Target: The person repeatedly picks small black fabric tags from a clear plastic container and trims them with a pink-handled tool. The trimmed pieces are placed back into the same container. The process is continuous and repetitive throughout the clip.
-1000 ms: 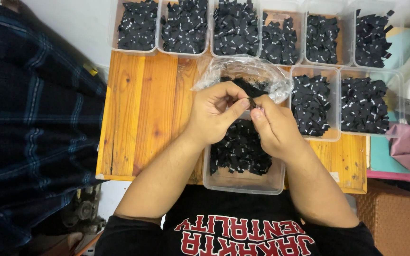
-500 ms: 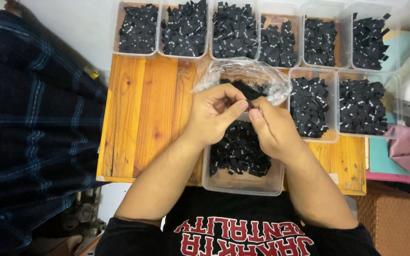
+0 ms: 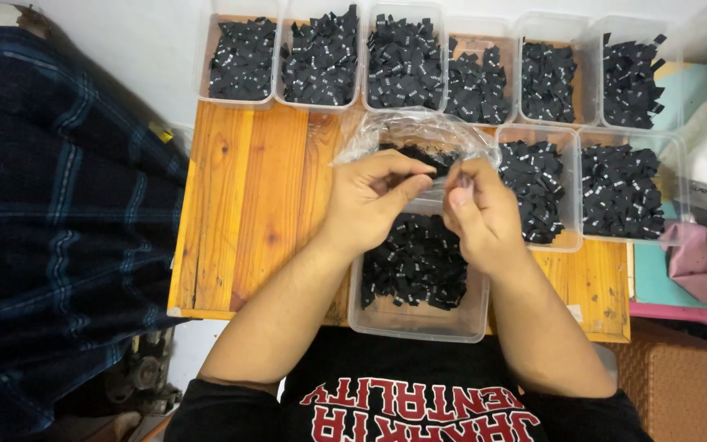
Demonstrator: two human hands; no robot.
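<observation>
Head view, looking straight down. Left hand raised over a clear plastic tub at the near table edge, thumb and forefinger pinched together on a small black label, only partly visible between the fingertips. Right hand just beside it, fingers curled inward and thumb up, close to the same label; cannot tell whether gripping anything, since the fingertips face away. Tub below both hands half filled with loose black fabric labels bearing tiny white marks. Crumpled clear plastic bag right behind the hands, with more black labels showing through it. Wooden table of orange-toned planks under everything. Row of six clear tubs along the far edge, each packed with the same black labels. Two further tubs to the right of the hands, also full. Dark blue plaid cloth hanging to the left of the table. Pink fabric on a turquoise surface at the far right. Black shirt with red lettering at the bottom edge.
</observation>
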